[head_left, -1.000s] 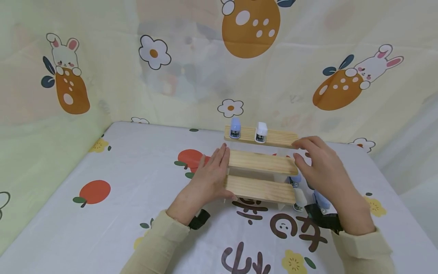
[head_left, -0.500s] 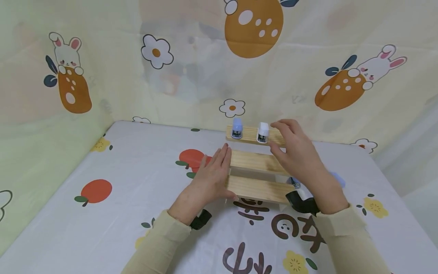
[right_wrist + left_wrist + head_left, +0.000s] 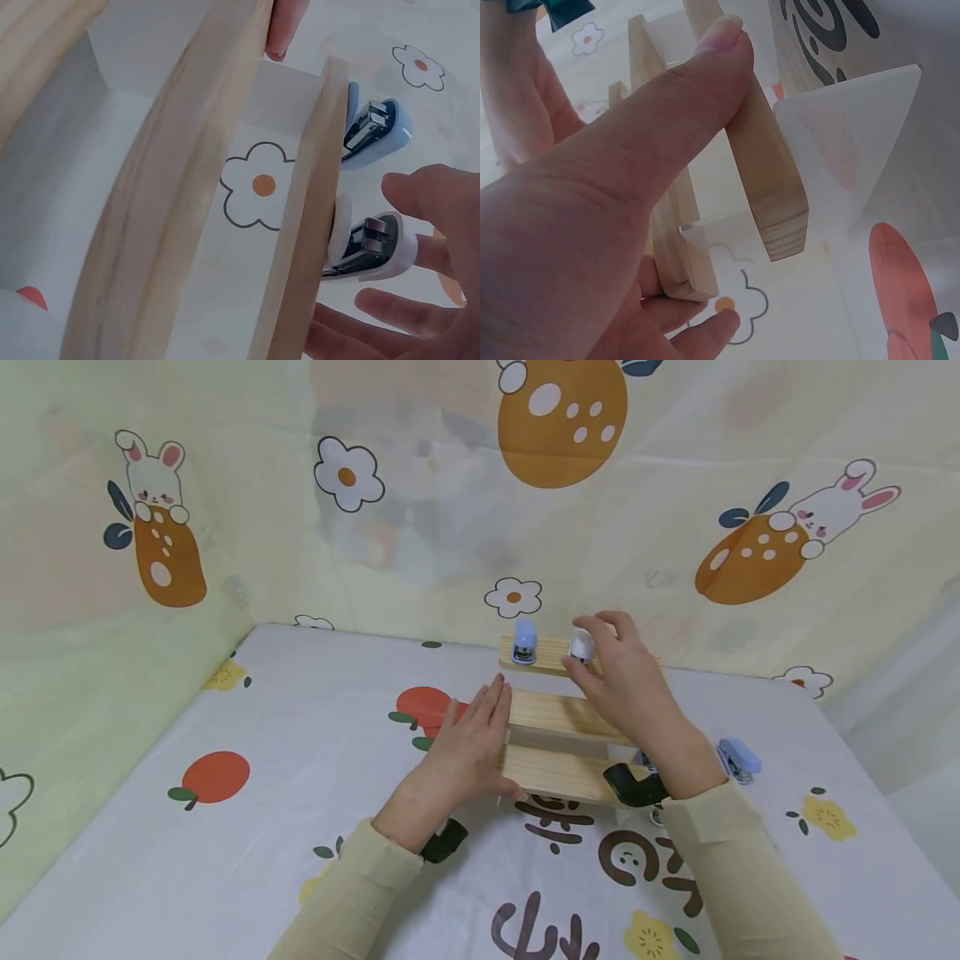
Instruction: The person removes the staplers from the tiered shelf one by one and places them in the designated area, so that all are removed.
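Observation:
My left hand rests against the left end of a tiered wooden shelf, its fingers stretched along the side. In the left wrist view its thumb lies on the front board, while the other fingers touch the end of the board behind. On the top board stand a blue mini stapler and a white mini stapler. My right hand is around the white one with spread fingers. The right wrist view shows one finger behind this white stapler and a gap before the nearest fingertip.
Another blue stapler lies on the printed tablecloth to the right of the shelf. More staplers by the shelf's right end are mostly hidden under my right wrist. A patterned cloth backdrop rises behind.
My right hand has moved left from the right end of the top board to the white stapler. My left hand stays at the shelf's left end.

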Motion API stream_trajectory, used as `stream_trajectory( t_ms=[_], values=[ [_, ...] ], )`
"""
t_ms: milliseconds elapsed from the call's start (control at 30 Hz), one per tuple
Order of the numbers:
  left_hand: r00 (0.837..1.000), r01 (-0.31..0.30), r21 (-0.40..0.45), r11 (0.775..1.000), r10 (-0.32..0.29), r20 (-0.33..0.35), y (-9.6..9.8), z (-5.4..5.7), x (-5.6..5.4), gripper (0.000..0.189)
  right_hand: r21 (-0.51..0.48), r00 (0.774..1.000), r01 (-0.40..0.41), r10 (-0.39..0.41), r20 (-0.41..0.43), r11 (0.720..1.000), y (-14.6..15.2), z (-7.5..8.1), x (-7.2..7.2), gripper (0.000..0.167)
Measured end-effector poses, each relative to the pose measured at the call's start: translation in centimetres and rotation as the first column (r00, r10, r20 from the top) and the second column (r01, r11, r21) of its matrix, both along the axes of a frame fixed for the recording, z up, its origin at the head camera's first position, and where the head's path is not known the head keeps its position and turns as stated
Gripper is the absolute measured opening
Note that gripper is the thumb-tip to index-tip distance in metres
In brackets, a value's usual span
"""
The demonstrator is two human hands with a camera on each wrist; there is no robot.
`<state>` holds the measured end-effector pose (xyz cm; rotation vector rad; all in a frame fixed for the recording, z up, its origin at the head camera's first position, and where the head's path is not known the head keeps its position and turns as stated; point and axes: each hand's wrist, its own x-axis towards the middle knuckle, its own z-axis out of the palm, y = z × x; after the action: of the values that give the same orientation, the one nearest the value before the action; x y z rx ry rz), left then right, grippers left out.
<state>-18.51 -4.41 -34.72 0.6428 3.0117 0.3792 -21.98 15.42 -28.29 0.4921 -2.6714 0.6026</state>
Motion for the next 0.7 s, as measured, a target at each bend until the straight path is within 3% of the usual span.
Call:
stream_trajectory(
  t_ms=[400,700],
  values=[
    [1.000,0.003,-0.009,1.000,-0.003,-0.005,0.1,0.0,0.0,0.139,0.062,0.992,0.075,-0.081,0.092,0.995,-1.1,0.8,-0.6,0.047],
    [1.000,-0.005,-0.015,1.000,0.005,-0.002,0.1,0.0,0.0,0.139,0.105,0.994,0.098,-0.103,0.048,0.990,-1.5,0.2,-0.5,0.044]
  ],
)
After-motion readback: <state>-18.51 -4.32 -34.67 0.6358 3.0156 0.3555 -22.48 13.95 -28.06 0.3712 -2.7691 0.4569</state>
